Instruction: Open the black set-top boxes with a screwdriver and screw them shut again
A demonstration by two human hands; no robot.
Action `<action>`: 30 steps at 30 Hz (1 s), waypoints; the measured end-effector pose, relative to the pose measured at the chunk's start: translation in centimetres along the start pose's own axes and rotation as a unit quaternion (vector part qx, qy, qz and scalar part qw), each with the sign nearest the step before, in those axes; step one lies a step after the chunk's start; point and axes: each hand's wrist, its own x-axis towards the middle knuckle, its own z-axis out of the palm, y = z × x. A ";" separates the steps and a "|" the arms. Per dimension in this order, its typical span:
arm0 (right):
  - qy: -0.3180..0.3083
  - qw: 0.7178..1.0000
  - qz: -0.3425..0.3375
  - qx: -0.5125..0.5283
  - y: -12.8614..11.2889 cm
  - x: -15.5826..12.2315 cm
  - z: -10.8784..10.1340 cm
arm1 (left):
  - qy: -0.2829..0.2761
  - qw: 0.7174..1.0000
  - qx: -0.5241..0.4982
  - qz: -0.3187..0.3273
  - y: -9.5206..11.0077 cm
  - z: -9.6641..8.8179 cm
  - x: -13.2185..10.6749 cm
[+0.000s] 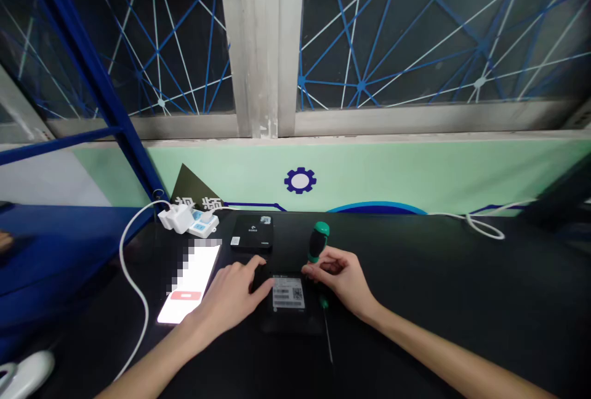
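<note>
A black and green screwdriver [318,242] stands nearly upright, its handle pointing up. My right hand [344,276] is closed around its lower part, at the right far corner of a flat black box, and the tip is hidden by the fingers. The box carries a white printed label [289,293] with a square code. Along its left side lies my left hand [235,288], thumb touching the label's left edge and index finger stretched out toward the far side. A second screwdriver [324,303] with a green handle lies right of the box, its thin shaft pointing toward me.
Behind my left hand sits another black box [252,232] with stickers. A lit phone [191,282] lies to the left. Farther back are a white power strip [203,224] with plugs and a white cable [138,288]. A white object [32,371] stands at the lower left.
</note>
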 end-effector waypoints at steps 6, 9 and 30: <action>0.001 1.000 0.013 -0.011 -0.2 0.0 -0.1 | -0.015 1.000 0.002 -0.005 0.3 -0.3 0.0; 0.000 1.000 0.011 -0.019 -0.2 -0.1 -0.1 | -0.015 1.000 -0.003 -0.004 0.3 -0.4 0.0; -0.031 0.998 -0.042 -0.043 -0.2 -0.1 -0.1 | -0.013 1.000 0.005 -0.005 0.0 -0.1 0.0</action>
